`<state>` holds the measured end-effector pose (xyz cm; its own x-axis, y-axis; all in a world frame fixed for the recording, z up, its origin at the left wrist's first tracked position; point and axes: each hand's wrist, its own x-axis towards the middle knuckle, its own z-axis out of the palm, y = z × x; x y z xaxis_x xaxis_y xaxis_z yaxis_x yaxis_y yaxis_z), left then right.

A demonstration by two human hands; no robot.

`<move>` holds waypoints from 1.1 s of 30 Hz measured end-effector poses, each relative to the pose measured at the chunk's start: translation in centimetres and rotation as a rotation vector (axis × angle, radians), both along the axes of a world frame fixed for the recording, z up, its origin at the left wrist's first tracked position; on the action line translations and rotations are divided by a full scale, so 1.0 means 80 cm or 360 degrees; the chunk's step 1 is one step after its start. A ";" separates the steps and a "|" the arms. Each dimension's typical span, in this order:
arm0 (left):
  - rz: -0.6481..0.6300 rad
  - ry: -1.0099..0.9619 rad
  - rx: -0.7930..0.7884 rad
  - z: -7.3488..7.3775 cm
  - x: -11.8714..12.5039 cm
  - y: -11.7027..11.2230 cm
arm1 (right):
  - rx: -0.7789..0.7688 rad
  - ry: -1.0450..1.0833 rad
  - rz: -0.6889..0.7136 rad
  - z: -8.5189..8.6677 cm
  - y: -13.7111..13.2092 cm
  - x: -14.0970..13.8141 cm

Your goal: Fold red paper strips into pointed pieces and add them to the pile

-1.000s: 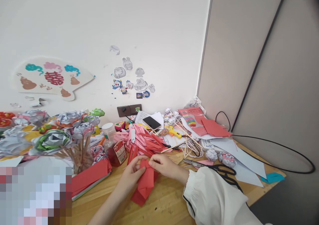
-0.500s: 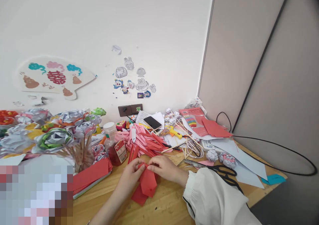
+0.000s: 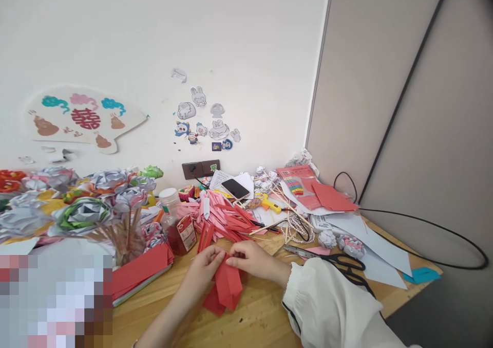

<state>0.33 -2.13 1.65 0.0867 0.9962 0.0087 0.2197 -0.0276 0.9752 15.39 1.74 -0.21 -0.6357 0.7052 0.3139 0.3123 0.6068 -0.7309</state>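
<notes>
Both my hands meet at the top of a folded piece of red paper (image 3: 228, 282) above the wooden table. My left hand (image 3: 208, 263) pinches its upper left edge between thumb and fingers. On the other side, my right hand (image 3: 249, 259) grips the upper right edge, thumb toward the left. The paper hangs toward me with a pointed lower end and a lengthwise crease. Beneath it lies another red piece (image 3: 214, 300), partly covered. Just beyond my hands is a heap of pink and red folded paper strips (image 3: 219, 212).
Left stand paper flowers (image 3: 82, 214), a jar (image 3: 169, 214) and a stack of red paper (image 3: 142, 271). Behind are a phone (image 3: 235, 189) and a yellow glue gun (image 3: 271, 204). Black-handled scissors (image 3: 342, 261) lie by my right sleeve, near crumpled paper balls (image 3: 351, 246) and a black cable (image 3: 435, 219).
The lower part of the held red paper has turned slightly, showing its crease more. Both hands keep their grip in nearly the same place.
</notes>
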 end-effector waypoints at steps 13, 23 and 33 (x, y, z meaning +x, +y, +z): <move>-0.0016 -0.0150 -0.0252 -0.008 -0.001 0.001 | 0.0755 -0.0262 -0.0334 -0.005 -0.008 -0.004; 0.0053 -0.0349 -0.0352 0.008 0.006 -0.008 | 0.1518 -0.0525 -0.0317 -0.001 -0.014 -0.003; 0.0078 -0.0024 -0.0070 -0.001 -0.003 0.003 | 0.1105 -0.0278 -0.0278 0.008 -0.020 -0.004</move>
<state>0.12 -1.90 1.57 0.0383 0.9987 -0.0340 0.2050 0.0254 0.9784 15.08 0.12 0.39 -0.6140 0.4761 0.6296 0.5232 0.8427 -0.1271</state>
